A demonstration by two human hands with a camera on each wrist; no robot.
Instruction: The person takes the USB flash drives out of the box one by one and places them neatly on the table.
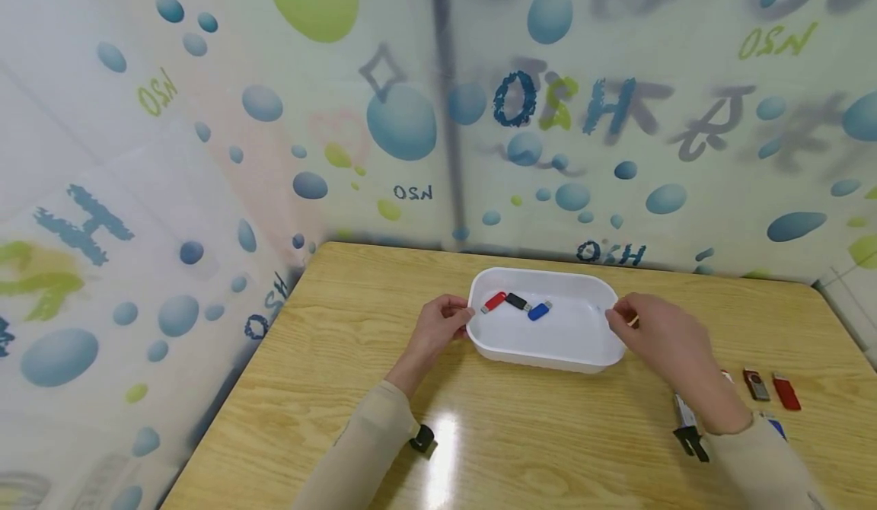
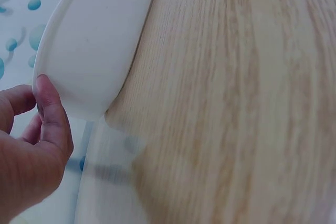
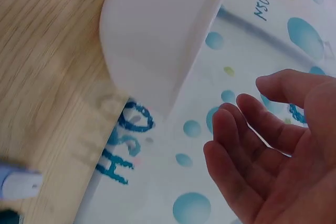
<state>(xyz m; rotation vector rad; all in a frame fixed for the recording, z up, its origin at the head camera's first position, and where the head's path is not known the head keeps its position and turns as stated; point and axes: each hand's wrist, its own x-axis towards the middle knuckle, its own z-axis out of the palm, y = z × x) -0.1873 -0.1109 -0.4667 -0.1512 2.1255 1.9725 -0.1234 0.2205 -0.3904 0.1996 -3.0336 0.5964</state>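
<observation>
A white plastic tray point(image 1: 548, 350) stands on the wooden table with a red USB stick point(image 1: 493, 302), a black USB stick point(image 1: 518, 301) and a blue USB stick point(image 1: 540, 311) lying loose inside, towards its left. My left hand point(image 1: 441, 321) pinches the tray's left rim between thumb and fingers, as the left wrist view also shows. At the right end my right hand point(image 1: 658, 335) hovers close to the rim. In the right wrist view its fingers point(image 3: 226, 124) are loosely bent, apart from the tray wall point(image 3: 152, 35), and hold nothing.
Right of the tray, partly under my right forearm, lie several more USB sticks, among them a red-and-silver one point(image 1: 757, 384) and a red one point(image 1: 786, 392). A small black object point(image 1: 422, 438) shows beside my left sleeve. A patterned curtain point(image 1: 384, 213) hangs behind the table.
</observation>
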